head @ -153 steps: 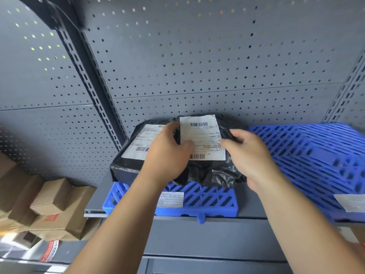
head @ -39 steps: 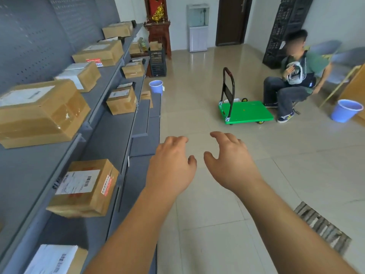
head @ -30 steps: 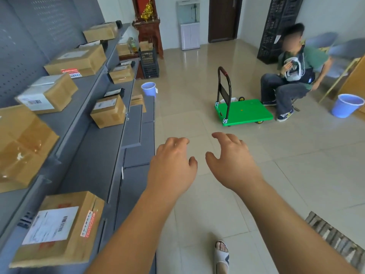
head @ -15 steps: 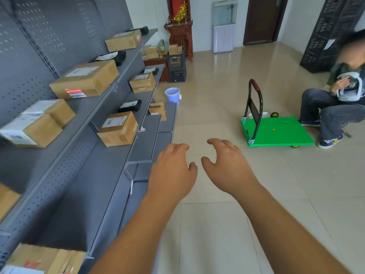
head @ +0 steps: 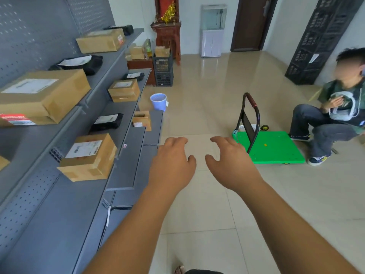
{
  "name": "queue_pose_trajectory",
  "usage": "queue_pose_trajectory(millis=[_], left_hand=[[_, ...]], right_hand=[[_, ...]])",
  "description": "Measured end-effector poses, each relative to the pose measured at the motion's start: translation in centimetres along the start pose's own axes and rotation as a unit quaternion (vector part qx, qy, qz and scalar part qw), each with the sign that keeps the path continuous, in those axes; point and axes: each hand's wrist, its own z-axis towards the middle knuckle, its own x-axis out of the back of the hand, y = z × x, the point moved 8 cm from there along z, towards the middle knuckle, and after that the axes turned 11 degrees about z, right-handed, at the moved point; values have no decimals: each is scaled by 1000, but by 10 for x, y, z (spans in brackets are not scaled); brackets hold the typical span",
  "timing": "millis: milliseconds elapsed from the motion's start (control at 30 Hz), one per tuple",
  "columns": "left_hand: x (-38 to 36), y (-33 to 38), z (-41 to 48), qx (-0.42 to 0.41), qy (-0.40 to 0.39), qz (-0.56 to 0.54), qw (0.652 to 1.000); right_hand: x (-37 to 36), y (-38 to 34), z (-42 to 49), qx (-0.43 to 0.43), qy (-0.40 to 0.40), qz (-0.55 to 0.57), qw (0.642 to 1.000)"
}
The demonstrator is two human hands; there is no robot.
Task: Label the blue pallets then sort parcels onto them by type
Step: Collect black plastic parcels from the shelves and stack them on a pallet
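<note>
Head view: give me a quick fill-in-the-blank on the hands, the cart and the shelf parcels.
The left hand and right hand both hold ____. The platform cart on the floor has a ____ deck. On the shelf, the black bag lies between the near box and the far box, both made of ____.
Missing words: nothing; green; cardboard.

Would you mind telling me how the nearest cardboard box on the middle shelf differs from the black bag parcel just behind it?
The cardboard box is brown and rigid; the black bag parcel is dark and looks soft. The box stands tall-sided and bulky, the bag lies nearly flat. Both rest on the same grey shelf, each with a white label on top.
</note>
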Motion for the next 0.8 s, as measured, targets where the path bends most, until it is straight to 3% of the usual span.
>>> queue_pose_trajectory(millis=[333, 800], left_hand=[[-43, -16, 147, -54, -44, -4, 998], [-78, -63, 362, 39, -44, 20, 998]], right_hand=[[-18, 30, 132, -85, 21, 0, 996], [-75, 29, 385, -11, -48, 47, 998]])
